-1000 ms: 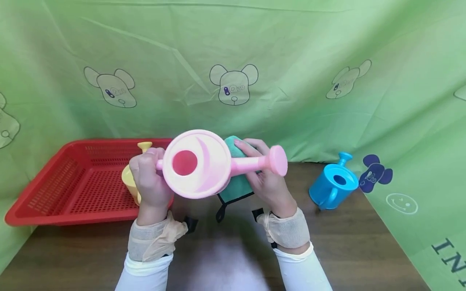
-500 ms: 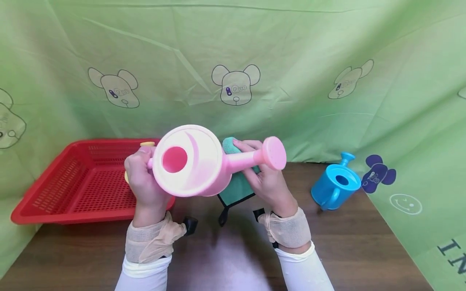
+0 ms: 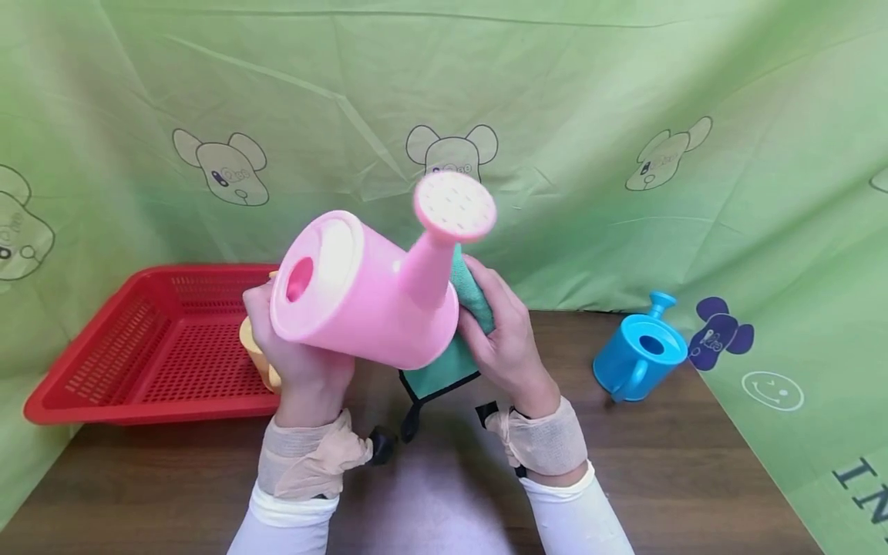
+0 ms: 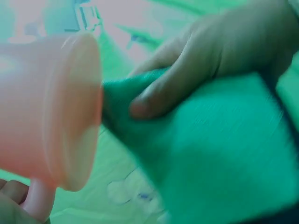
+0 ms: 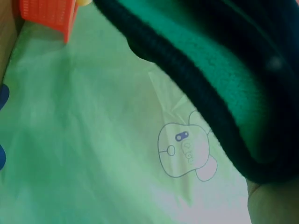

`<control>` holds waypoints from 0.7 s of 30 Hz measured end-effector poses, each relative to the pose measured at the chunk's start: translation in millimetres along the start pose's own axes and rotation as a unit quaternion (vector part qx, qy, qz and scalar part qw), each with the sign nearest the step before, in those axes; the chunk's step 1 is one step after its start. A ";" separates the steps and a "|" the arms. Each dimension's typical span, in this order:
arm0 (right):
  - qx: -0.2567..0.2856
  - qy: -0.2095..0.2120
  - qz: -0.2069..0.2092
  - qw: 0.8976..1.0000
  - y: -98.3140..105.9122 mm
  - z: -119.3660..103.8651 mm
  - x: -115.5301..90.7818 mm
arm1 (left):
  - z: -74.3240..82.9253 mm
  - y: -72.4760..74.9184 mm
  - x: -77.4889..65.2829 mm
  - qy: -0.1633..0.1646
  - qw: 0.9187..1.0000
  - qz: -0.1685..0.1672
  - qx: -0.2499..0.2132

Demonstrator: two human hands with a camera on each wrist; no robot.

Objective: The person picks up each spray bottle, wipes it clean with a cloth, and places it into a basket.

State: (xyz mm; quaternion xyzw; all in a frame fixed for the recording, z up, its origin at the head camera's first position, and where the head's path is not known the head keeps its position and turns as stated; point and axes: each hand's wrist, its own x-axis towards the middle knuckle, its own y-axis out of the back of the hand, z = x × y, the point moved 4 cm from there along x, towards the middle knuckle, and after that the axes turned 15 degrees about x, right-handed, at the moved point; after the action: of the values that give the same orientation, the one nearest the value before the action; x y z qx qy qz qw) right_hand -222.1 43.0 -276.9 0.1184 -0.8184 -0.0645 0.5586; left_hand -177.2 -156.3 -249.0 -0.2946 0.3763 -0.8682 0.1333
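Observation:
A pink watering can (image 3: 375, 293) is tilted in the air, its sprinkler head up and its base toward the right. My left hand (image 3: 305, 370) grips its handle (image 4: 41, 200), which the can mostly hides in the head view. In my right hand (image 3: 509, 331) is a green cloth (image 3: 444, 366) with a black edge and loop, pinched between thumb and fingers right beside the can's base. The left wrist view shows the thumb pressed on the cloth (image 4: 224, 154), close to the base. Folds of the cloth (image 5: 224, 79) fill the upper right of the right wrist view.
A red perforated basket (image 3: 90, 378) stands at the left, with a yellow watering can (image 3: 257, 354) in its right end, partly behind my left hand. On the right of the wooden table (image 3: 666, 478) stands a blue watering can (image 3: 634, 358). A green printed curtain (image 3: 555, 92) hangs behind.
The pink watering can has turned from lid toward the camera to lying tilted, its sprinkler head swinging up and left and its base toward the cloth. My right hand stays at the cloth.

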 end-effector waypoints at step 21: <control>0.022 0.021 -0.077 0.997 -27.4 -9.7 0.2 | -16.2 11.0 -3.5 0.131 0.972 -0.002 -0.194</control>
State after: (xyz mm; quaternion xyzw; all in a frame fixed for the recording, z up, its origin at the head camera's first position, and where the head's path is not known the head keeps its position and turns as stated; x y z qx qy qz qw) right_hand -209.8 16.8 -279.7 0.1947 -0.7963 -0.0864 0.5661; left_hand -184.3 -152.8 -267.3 -0.1996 0.5509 -0.8101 0.0218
